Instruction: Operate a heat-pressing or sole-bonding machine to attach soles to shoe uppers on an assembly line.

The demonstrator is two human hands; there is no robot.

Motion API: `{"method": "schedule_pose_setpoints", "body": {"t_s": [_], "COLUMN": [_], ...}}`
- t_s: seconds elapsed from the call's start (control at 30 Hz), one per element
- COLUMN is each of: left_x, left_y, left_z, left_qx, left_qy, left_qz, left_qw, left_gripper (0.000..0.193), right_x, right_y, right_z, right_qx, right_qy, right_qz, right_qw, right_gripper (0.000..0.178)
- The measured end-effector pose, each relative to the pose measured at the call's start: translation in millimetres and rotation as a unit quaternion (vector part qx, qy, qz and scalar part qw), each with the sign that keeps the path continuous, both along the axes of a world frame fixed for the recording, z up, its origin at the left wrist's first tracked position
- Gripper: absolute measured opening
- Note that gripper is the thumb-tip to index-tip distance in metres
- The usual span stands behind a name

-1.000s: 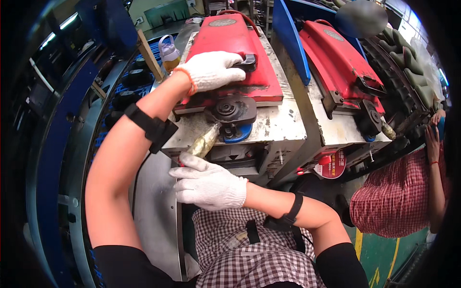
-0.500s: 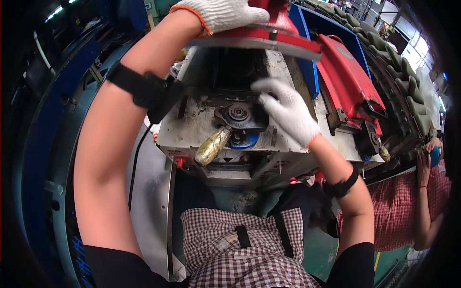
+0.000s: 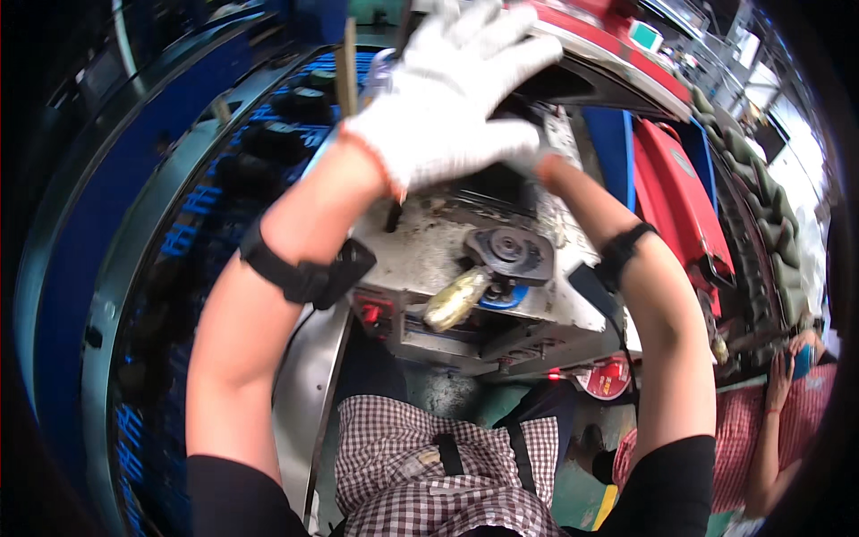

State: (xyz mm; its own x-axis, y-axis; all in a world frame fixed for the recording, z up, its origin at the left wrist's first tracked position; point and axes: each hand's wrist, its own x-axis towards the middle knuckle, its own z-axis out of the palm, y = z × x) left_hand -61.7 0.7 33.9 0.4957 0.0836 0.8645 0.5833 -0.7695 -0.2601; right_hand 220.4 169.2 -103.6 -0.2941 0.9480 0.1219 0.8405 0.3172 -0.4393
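Note:
My left hand (image 3: 452,103), in a white knit glove with an orange cuff, is open with its fingers spread. It hovers over the far end of the white machine (image 3: 420,242), in front of a raised red cover (image 3: 599,40). Whether it touches the cover I cannot tell. Behind it, my right hand (image 3: 526,163) reaches in toward the dark opening under the cover. Only a bit of that glove shows; its fingers are hidden. Nearer me, a metal clamp hub (image 3: 510,251) with a tape-wrapped handle (image 3: 458,300) sits on the machine's front.
A second red cover (image 3: 684,206) on a like machine stands to the right, beside a blue panel (image 3: 608,152). Olive-green padded pieces (image 3: 761,197) line the far right. A co-worker in a red checked garment (image 3: 747,421) holds something blue (image 3: 803,360). Blue racking (image 3: 89,179) stands left.
My left hand has left the red cover's top and spread its fingers. The cover now stands raised at the upper right. My right hand has moved farther in, behind the left. The view has shifted.

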Motion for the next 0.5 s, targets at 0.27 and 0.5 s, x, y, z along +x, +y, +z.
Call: {"method": "schedule_pose_setpoints", "body": {"t_s": [0.27, 0.5], "left_x": [-89, -97], "left_y": [-72, -118], "left_z": [-128, -130], "left_qx": [-0.542, -0.484], "left_qy": [-0.456, -0.649], "left_qz": [-0.125, -0.539], "left_qw": [0.695, 0.232], "left_gripper": [0.055, 0.048], "right_x": [-82, -183], "right_y": [-201, -256], "right_z": [91, 70], "right_qx": [-0.287, -0.192], "right_qy": [0.598, 0.396], "right_qz": [0.071, 0.217], "right_qw": [0.745, 0.871], "right_gripper": [0.044, 0.068]}}
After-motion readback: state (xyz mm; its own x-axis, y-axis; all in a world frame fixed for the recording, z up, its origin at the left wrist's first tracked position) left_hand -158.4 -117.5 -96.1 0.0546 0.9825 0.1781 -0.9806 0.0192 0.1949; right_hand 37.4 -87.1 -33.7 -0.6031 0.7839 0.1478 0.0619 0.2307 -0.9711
